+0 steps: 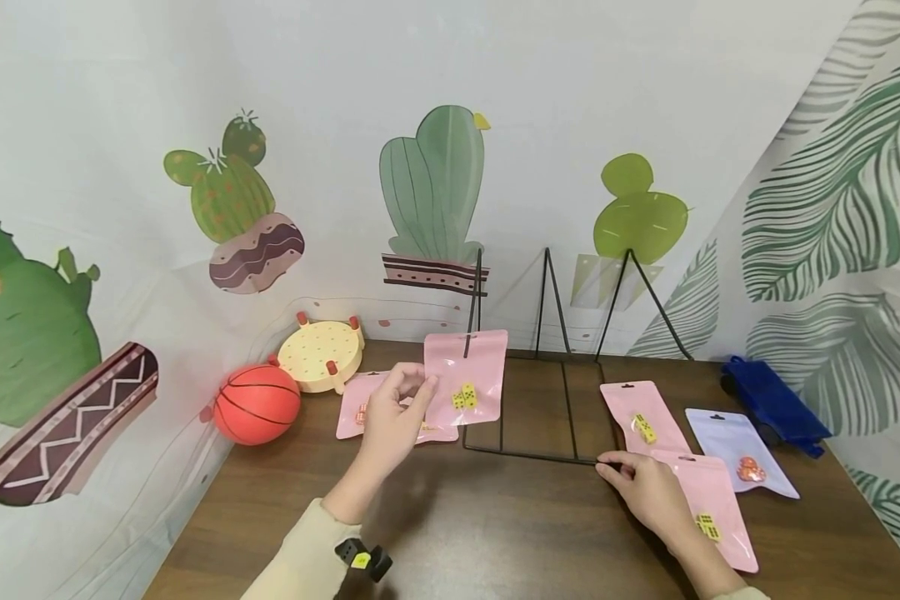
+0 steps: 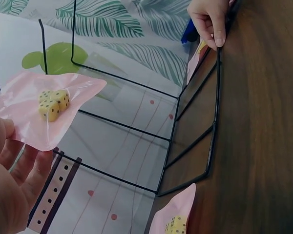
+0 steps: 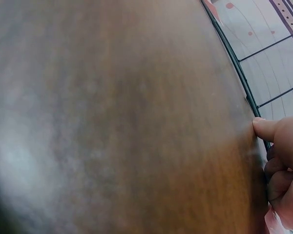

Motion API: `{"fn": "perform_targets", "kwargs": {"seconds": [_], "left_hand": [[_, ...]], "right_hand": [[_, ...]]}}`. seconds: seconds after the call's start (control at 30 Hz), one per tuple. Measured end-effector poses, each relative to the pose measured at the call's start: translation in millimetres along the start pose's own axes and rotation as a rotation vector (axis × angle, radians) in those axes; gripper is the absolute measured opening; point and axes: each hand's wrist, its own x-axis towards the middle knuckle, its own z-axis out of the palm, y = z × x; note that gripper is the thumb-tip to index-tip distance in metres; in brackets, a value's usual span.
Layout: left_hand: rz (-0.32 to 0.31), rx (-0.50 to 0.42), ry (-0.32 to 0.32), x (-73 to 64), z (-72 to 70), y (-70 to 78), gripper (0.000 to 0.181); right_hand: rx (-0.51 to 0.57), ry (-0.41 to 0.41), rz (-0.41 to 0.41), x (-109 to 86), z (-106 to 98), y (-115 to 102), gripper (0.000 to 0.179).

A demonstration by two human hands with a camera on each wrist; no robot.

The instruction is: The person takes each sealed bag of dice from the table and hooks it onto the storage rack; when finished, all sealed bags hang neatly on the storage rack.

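Note:
My left hand (image 1: pixel 392 421) pinches a pink zip bag (image 1: pixel 446 367) by its left edge, thumb in front. The bag hangs upright with yellow dice (image 1: pixel 465 397) inside. A black wire rack (image 1: pixel 521 455) with three upward prongs stands on the table. Its left prong's tip shows in front of the bag's top, around the hang hole. With thumb and fingers, my right hand (image 1: pixel 648 492) grips the front right corner of the rack's base; the left wrist view shows that hand (image 2: pixel 210 22) at the bar's end.
Pink bags (image 1: pixel 633 397) and a lavender bag (image 1: pixel 720 437) lie right of the rack. More pink bags (image 1: pixel 351 417) lie behind my left hand. A red toy basketball (image 1: pixel 257 404) and a yellow round stool-like toy (image 1: pixel 318 354) sit left; a blue toy cart (image 1: pixel 783 408) sits right.

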Motion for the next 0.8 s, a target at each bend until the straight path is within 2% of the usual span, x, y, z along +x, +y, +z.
{"fn": "perform_targets", "kwargs": {"seconds": [0.17,0.47,0.8], "left_hand": [[0.016,0.025,0.012,12.1,3.7,-5.4,0.012],[0.006,0.083,0.019,36.8,13.7,-11.9,0.017],[0.027,0.124,0.045,68.7,27.9,-24.1,0.015]], "right_hand": [[0.002,-0.009,0.008,-1.2,-0.9,-0.4,0.015],[0.000,0.000,0.005,-1.5,-0.7,-0.5,0.015],[0.005,-0.001,0.013,-0.8,-0.3,-0.2,0.016]]}}
